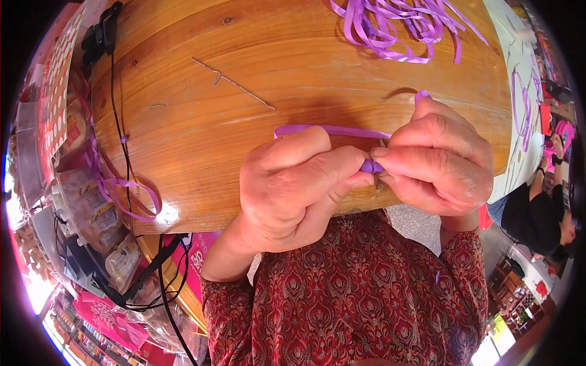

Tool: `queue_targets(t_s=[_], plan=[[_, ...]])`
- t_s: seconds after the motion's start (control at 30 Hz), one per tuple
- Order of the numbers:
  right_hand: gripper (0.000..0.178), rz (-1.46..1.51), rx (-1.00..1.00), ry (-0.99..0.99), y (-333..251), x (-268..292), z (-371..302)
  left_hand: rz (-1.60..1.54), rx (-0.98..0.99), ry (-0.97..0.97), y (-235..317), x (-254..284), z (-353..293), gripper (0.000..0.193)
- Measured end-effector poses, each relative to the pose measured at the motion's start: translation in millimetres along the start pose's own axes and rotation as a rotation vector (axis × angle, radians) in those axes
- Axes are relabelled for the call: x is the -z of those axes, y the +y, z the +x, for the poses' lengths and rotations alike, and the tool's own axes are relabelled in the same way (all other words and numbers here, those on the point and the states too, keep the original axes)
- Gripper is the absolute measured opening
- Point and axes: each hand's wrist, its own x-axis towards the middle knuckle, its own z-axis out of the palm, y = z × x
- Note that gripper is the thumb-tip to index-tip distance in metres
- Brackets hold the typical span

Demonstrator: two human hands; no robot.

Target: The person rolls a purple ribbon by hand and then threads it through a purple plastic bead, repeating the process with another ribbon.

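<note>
Both hands meet over the near edge of the wooden table, pinching a small folded piece of purple ribbon [371,166] between them. My left hand [293,183] is closed, its thumb and index finger pressed on the ribbon's left side. My right hand [442,158] grips the other side with its fingertips, the remaining fingers curled in. A flat strip of the same ribbon stretches behind the hands, and a short end pokes up above the right hand. How the folds are fastened is hidden by the fingers.
The wooden table [177,128] carries a thin twisted wire [235,85] and, at the far right, a loose pile of purple ribbons [397,27]. A black cable [114,97] runs down its left side. Packages [91,201] crowd the left; another person [540,207] is at right.
</note>
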Motion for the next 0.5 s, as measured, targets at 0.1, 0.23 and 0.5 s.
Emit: queue_targets(t_s=[0.1, 0.23, 0.5], plan=[[0.025, 0.04, -0.012, -0.005, -0.5, -1.4, -1.1, -0.031, -0.003, -0.002, 1.1, 0.1, 0.1, 0.022], [0.023, 0.084, -0.007, -0.003, -0.9, -2.1, -0.7, -0.108, -0.007, 0.008, -1.0, -1.3, -1.9, 0.021], [0.021, 0.105, -0.037, 0.033, -3.9, -8.4, -0.4, -0.168, 0.03, -0.01, -4.4, -1.1, -3.0, 0.016]])
